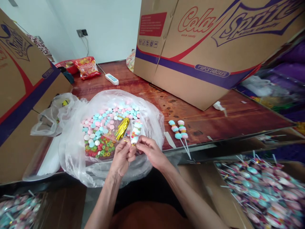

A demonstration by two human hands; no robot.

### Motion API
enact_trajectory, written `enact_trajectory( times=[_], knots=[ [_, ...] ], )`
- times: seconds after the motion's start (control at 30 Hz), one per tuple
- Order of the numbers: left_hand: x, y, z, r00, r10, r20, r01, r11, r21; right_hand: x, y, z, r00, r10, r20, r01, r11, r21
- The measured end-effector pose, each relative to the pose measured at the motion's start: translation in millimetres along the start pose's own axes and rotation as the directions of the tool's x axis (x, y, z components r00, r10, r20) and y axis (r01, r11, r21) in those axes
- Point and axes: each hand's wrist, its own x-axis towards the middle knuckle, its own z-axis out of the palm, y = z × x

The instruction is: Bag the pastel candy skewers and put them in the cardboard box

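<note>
My left hand (121, 157) and my right hand (150, 152) meet over the near edge of a clear plastic bag (71, 143). Together they pinch the lower end of a wrapped candy skewer (135, 132), which stands upright between the fingers. The bag holds pink, blue and white round candies (107, 119), small coloured ring candies (100, 149) and a bundle of gold twist ties (122, 128). Two finished candy skewers (179, 130) lie on the wooden table (214, 121) to the right of my hands.
A large Cola/Sprite cardboard carton (202, 47) stands at the back right, another carton (19, 95) at the left. A box of finished skewers (262, 190) sits low right, more at low left (16, 210). A white remote (111, 79) and red snack bag (87, 67) lie far back.
</note>
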Motion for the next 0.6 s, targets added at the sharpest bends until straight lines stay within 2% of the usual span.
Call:
enact_trajectory(
  times=[0.1, 0.17, 0.23, 0.3, 0.37, 0.47, 0.53, 0.6],
  knots=[
    [-3.9, 6.0, -3.0, 0.966, -0.228, 0.121, 0.24, 0.966, -0.094, -5.7, -7.8, -7.6, 0.99, -0.064, 0.124, 0.065, 0.998, -0.007],
    [-5.6, 7.8, -0.6, 0.95, -0.276, 0.143, 0.291, 0.952, -0.098, -8.5, -11.7, -11.7, 0.979, -0.107, 0.176, 0.121, 0.99, -0.073],
    [-6.2, 7.3, 5.3, 0.959, -0.26, 0.116, 0.264, 0.964, -0.021, -10.2, -12.3, -14.5, 0.973, -0.152, 0.175, 0.185, 0.964, -0.19],
    [-5.8, 3.6, 12.7, 0.984, -0.171, 0.055, 0.164, 0.98, 0.112, -11.1, -9.6, -15.6, 0.969, -0.214, 0.126, 0.244, 0.914, -0.324],
    [-5.2, -3.0, 19.0, 1.0, -0.003, 0.005, 0.002, 0.968, 0.252, -11.7, -5.6, -15.4, 0.96, -0.273, 0.061, 0.272, 0.859, -0.434],
    [-5.2, -14.9, 22.6, 0.965, 0.26, -0.028, -0.223, 0.873, 0.435, -12.6, -3.1, -14.4, 0.954, -0.298, -0.027, 0.239, 0.813, -0.531],
    [-5.6, -21.1, 21.9, 0.941, 0.336, -0.049, -0.266, 0.818, 0.511, -13.0, -4.5, -14.6, 0.958, -0.278, -0.076, 0.191, 0.81, -0.554],
    [-5.1, -25.0, 20.5, 0.941, 0.328, -0.082, -0.242, 0.822, 0.516, -12.9, -6.4, -15.8, 0.967, -0.233, -0.106, 0.144, 0.836, -0.53]
  ],
)
